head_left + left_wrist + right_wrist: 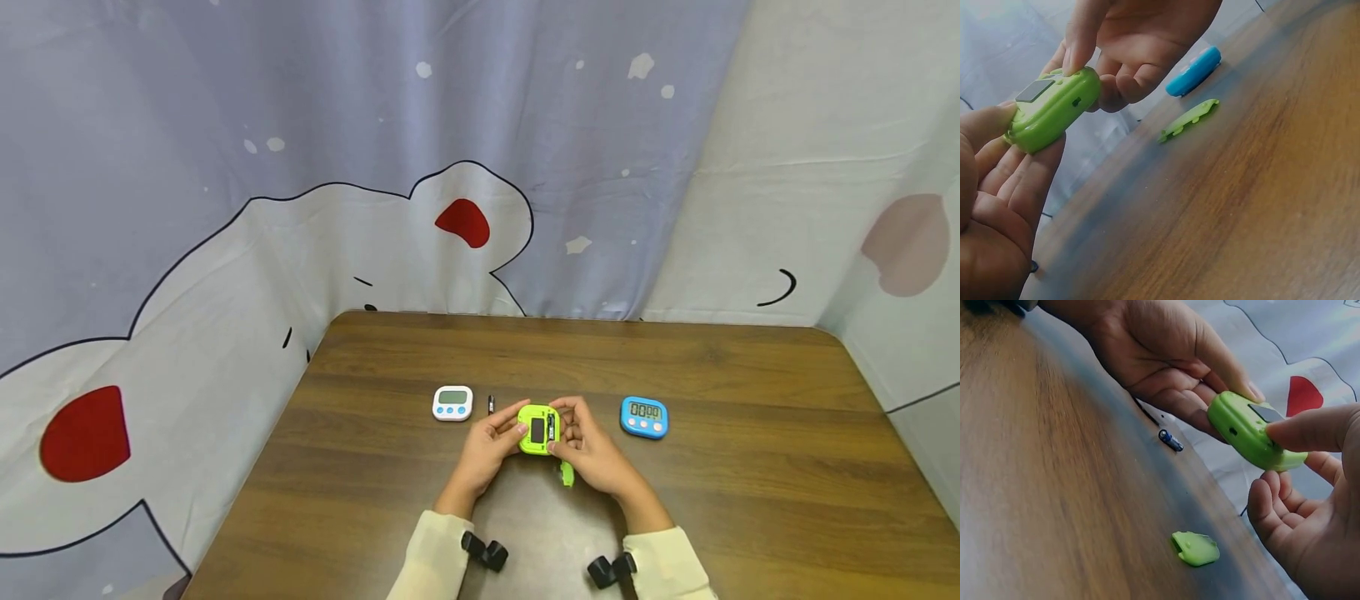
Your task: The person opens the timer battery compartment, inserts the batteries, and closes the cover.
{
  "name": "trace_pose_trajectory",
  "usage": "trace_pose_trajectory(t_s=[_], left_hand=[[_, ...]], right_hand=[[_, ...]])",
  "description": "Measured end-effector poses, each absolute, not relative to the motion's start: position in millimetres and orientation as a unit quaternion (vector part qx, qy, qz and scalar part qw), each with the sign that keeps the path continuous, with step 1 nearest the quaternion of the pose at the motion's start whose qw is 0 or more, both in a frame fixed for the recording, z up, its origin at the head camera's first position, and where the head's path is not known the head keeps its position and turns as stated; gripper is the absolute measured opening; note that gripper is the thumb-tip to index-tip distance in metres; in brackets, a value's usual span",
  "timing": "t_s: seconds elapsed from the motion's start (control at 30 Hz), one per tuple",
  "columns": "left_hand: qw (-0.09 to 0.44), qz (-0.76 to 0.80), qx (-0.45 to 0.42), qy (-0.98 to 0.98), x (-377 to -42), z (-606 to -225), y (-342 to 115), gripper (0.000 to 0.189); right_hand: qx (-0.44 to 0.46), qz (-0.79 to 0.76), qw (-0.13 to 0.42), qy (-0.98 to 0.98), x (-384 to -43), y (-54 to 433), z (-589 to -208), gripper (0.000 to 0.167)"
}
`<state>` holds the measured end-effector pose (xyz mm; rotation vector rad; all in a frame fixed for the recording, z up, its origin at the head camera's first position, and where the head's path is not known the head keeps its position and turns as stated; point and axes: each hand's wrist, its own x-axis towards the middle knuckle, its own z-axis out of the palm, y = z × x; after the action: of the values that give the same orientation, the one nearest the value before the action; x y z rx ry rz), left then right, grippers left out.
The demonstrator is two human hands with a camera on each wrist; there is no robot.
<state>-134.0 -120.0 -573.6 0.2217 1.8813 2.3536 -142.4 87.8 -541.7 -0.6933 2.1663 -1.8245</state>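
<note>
Over the middle of a wooden table (750, 392), we see a lime-green digital timer (538, 430) raised between a person's two hands. The left hand (487, 450) pinches its left edge, thumb on the upper face and fingers beneath. The right hand (596, 457) pinches the opposite edge, thumb at the near corner and index finger toward the far one.

From here, we judge three things could go wrong. What looks like a fitted battery (551, 427) lies in the uncovered back, so uneven thumb pressure could make it pop out; we cannot read whether its ends are the right way round. The grip is mostly fingertips on smooth, rounded plastic, so a hard push could twist the timer loose. The lime-green battery cover (567, 474) lies on the table just beside the right hand, where a careless sweep could knock it away. The loose battery (491, 404), near the white digital timer (452, 403), could roll if brushed.

The timer's back faces up toward the head camera. Its outline looks nearly square, so we cannot be sure of its long axis; the fitted battery and the dark rectangular plate (537, 430) beside it both run lengthwise away from the person. A blue digital timer (644, 417) lies beyond the right hand, display up.
</note>
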Motion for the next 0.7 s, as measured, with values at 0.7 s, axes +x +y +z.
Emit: trace_pose_trajectory(t_s=[0.7], left_hand=[[0.040,0.789,0.050,0.612,-135.8,-573.0,-121.9,0.043]], right_hand=[[-0.247,-0.546,0.085,0.796,-145.2,97.0,-543.2,0.064]])
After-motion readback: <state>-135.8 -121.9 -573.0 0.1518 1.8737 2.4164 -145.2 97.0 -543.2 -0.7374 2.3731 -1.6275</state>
